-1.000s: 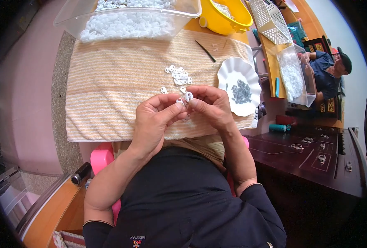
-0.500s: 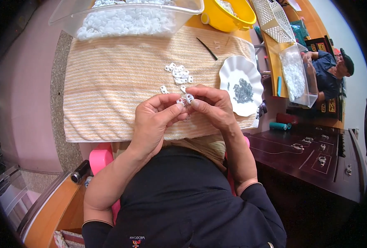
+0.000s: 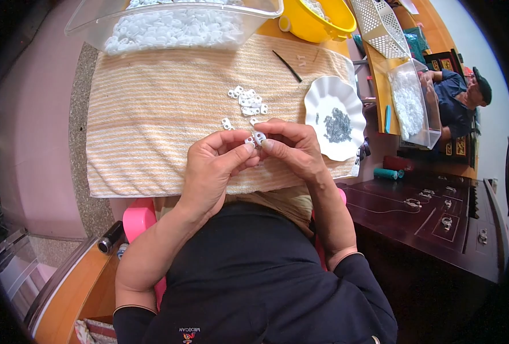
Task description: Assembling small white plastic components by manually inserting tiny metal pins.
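Observation:
Between its thumb and fingers my left hand (image 3: pixel 211 163) pinches a small white two-holed plastic piece (image 3: pixel 250 140). Right beside it, my right hand (image 3: pixel 296 150) grips a white oval plastic piece with holes (image 3: pixel 259 137). The two pieces touch or nearly touch; the fingers partly hide them. Just beyond the hands lie a heap of similar white pieces (image 3: pixel 249 102) and a single one (image 3: pixel 226 124) to its left. A white wavy-rimmed dish (image 3: pixel 317 94) to the right holds a pile of tiny grey metal bits (image 3: pixel 337 126), too small to make out singly.
A striped towel (image 3: pixel 140 126) covers the table. At its far side stand a clear bin (image 3: pixel 91 28) of white parts and a yellow basin (image 3: pixel 300 28). A black stick (image 3: pixel 287 66) lies near the dish. Another person (image 3: pixel 458 97) works at the right beside a second clear bin (image 3: pixel 435 123).
The oval piece in my right hand has turned and shifted slightly left, closer to the piece in my left hand. My left hand has hardly moved.

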Available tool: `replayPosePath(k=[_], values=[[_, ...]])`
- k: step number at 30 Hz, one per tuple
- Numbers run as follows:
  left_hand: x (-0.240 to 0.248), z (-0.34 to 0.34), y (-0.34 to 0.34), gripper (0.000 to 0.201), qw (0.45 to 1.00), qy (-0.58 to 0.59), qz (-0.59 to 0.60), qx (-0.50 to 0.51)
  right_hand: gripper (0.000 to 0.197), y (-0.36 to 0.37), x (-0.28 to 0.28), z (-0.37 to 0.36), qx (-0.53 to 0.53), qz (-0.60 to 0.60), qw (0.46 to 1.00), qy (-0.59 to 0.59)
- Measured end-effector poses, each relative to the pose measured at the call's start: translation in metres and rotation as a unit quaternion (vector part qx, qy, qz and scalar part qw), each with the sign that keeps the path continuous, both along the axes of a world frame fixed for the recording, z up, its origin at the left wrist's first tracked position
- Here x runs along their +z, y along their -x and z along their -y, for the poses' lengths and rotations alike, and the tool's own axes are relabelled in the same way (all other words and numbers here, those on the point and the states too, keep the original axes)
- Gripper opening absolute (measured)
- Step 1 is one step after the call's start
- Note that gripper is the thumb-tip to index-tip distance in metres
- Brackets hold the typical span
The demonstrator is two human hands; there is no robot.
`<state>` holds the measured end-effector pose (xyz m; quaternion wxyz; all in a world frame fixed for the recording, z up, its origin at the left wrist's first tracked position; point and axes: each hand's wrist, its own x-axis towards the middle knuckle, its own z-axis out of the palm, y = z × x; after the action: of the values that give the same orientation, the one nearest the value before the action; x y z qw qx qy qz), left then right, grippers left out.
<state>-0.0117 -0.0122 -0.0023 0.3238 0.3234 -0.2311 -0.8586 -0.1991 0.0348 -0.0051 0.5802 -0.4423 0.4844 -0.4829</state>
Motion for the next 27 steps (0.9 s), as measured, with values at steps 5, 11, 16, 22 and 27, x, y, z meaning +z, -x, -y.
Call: replayPosePath(k=[5,11,16,22,27], values=[[0.0024,-0.0002,0.0007,0.017,1.0,-0.004,0.002,0.002,0.029,-0.0018,0.0006,0.0004,0.007,-0.002,1.0,-0.001],[0.0007,0.0008,-0.0006,0.02,1.0,-0.008,0.006,-0.013,0.029,-0.003,0.0022,-0.0014,-0.007,-0.013,0.999,-0.028],[0.0033,0.0002,-0.0001,0.02,1.0,-0.015,0.004,-0.002,0.029,-0.0045,0.003,-0.0013,-0.012,-0.013,1.0,-0.024],[0.0018,-0.0008,0.0002,0.021,1.0,-0.024,-0.003,0.003,0.031,-0.0036,-0.0004,-0.002,-0.019,0.005,1.0,-0.022],[0.0013,-0.0011,0.0002,0.021,1.0,-0.023,0.001,0.0,0.03,-0.0045,-0.0005,-0.0022,-0.018,0.017,0.999,-0.02]])
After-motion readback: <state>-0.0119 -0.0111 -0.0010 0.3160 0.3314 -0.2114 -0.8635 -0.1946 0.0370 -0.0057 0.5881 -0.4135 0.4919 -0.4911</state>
